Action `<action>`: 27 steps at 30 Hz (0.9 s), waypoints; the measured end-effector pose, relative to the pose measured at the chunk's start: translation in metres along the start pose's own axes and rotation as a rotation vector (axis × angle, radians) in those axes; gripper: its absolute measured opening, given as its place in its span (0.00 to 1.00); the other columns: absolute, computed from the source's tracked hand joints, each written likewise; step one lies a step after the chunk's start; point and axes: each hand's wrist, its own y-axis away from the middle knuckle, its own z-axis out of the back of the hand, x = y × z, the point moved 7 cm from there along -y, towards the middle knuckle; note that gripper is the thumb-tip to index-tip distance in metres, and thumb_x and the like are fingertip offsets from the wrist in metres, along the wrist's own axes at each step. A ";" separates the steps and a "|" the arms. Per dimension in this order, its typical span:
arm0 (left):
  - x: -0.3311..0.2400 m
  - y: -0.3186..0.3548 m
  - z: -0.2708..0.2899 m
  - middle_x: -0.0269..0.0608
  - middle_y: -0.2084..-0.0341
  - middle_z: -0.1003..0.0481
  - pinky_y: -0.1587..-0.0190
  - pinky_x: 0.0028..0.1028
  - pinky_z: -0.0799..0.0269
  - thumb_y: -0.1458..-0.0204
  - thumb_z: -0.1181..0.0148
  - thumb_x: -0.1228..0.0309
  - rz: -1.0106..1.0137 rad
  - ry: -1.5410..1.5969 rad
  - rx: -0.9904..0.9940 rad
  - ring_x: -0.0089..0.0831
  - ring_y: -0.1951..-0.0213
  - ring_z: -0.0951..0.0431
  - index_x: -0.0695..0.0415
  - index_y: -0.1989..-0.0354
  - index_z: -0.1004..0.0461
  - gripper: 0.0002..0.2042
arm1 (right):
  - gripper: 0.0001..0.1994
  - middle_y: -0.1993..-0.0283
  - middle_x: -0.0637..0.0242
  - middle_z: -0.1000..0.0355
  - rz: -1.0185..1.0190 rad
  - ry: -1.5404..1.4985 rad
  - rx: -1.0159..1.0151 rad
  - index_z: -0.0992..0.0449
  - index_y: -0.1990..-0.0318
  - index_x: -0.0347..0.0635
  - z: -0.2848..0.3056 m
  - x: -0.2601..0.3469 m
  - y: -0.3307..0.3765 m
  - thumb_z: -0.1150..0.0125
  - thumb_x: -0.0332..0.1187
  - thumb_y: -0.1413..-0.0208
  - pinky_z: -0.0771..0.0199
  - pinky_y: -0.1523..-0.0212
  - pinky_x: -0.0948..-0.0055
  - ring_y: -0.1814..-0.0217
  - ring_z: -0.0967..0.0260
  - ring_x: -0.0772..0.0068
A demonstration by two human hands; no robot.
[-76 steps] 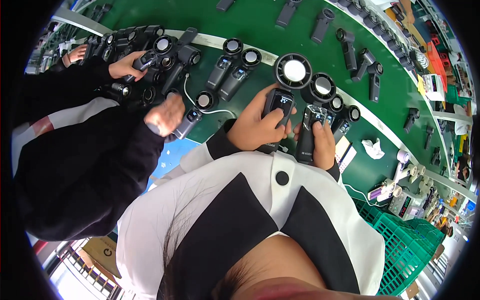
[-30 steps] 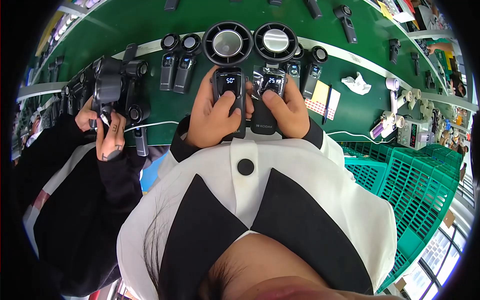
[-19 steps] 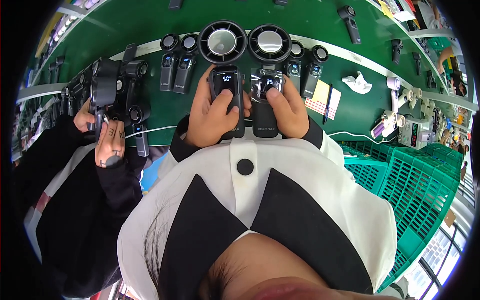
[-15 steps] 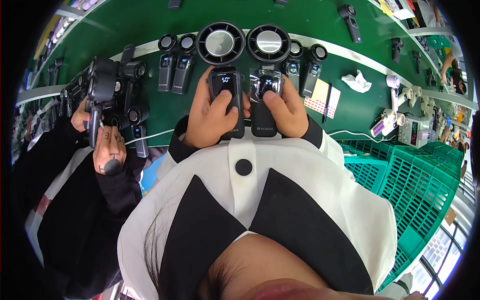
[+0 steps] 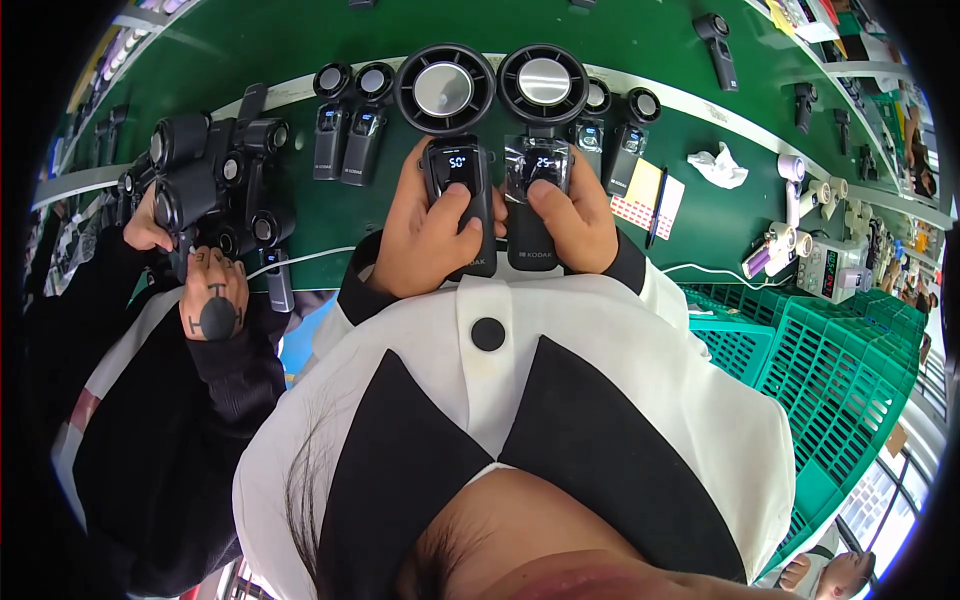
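Two handheld fans, side by side on desk (image 5: 300, 40): left fan (image 5: 455, 170) in my left hand (image 5: 425, 235), right fan (image 5: 540, 160) in my right hand (image 5: 575, 225). Grips closed round handles, thumbs on buttons; long axes ran 6 to 12 o'clock, heads at 12.

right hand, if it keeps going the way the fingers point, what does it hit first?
The right hand points up the handle of the black fan it holds. It would likely first meet that fan's round head, then the green table beyond. Depth is unclear from this view.
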 end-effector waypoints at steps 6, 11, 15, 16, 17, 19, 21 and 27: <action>0.001 -0.001 0.003 0.50 0.70 0.32 0.71 0.25 0.31 0.57 0.63 0.85 0.007 0.012 -0.015 0.31 0.74 0.30 0.62 0.43 0.58 0.28 | 0.13 0.69 0.57 0.35 -0.025 0.027 -0.030 0.44 0.55 0.32 0.005 -0.005 -0.001 0.59 0.23 0.50 0.34 0.66 0.76 0.71 0.38 0.70; 0.003 -0.002 0.002 0.51 0.70 0.32 0.71 0.25 0.31 0.58 0.63 0.86 -0.013 0.016 0.001 0.31 0.73 0.30 0.62 0.44 0.58 0.28 | 0.14 0.68 0.57 0.35 -0.017 0.168 -0.036 0.44 0.55 0.32 0.013 -0.008 -0.001 0.60 0.23 0.51 0.34 0.67 0.77 0.72 0.38 0.71; 0.004 0.000 0.000 0.51 0.70 0.33 0.71 0.25 0.31 0.58 0.63 0.86 -0.012 0.041 -0.014 0.31 0.73 0.30 0.62 0.44 0.58 0.28 | 0.14 0.68 0.58 0.35 -0.011 0.205 -0.045 0.44 0.55 0.32 0.013 -0.009 -0.001 0.60 0.23 0.51 0.35 0.67 0.77 0.72 0.38 0.71; 0.004 0.001 0.000 0.51 0.70 0.33 0.71 0.25 0.31 0.58 0.63 0.86 -0.013 0.033 -0.024 0.31 0.73 0.30 0.62 0.44 0.57 0.28 | 0.14 0.68 0.58 0.35 -0.004 0.135 -0.039 0.44 0.55 0.32 0.011 -0.009 0.000 0.59 0.23 0.52 0.35 0.66 0.77 0.71 0.38 0.71; 0.003 0.002 0.001 0.51 0.70 0.33 0.71 0.25 0.31 0.58 0.63 0.86 -0.015 0.025 -0.035 0.31 0.73 0.30 0.62 0.44 0.57 0.28 | 0.14 0.67 0.57 0.35 0.002 0.066 -0.031 0.44 0.55 0.32 0.009 -0.009 -0.001 0.59 0.23 0.52 0.35 0.66 0.77 0.71 0.38 0.71; 0.002 0.003 0.002 0.50 0.70 0.33 0.71 0.25 0.31 0.58 0.63 0.86 -0.017 0.019 -0.049 0.31 0.74 0.30 0.62 0.44 0.57 0.28 | 0.14 0.67 0.57 0.35 0.005 -0.003 -0.022 0.43 0.55 0.32 0.006 -0.008 -0.001 0.59 0.23 0.52 0.35 0.66 0.77 0.71 0.38 0.71; 0.002 0.003 0.002 0.50 0.70 0.33 0.71 0.25 0.31 0.58 0.63 0.86 -0.011 0.019 -0.035 0.32 0.74 0.30 0.62 0.44 0.57 0.28 | 0.14 0.66 0.57 0.35 0.002 0.001 -0.019 0.43 0.55 0.32 0.005 -0.008 -0.002 0.59 0.23 0.52 0.35 0.66 0.77 0.70 0.38 0.71; 0.001 0.002 0.003 0.50 0.71 0.33 0.71 0.25 0.31 0.59 0.63 0.87 -0.034 -0.028 -0.011 0.32 0.74 0.30 0.63 0.45 0.57 0.28 | 0.14 0.66 0.57 0.35 -0.030 0.057 -0.044 0.43 0.56 0.32 0.011 -0.010 -0.001 0.59 0.23 0.52 0.35 0.67 0.77 0.70 0.38 0.71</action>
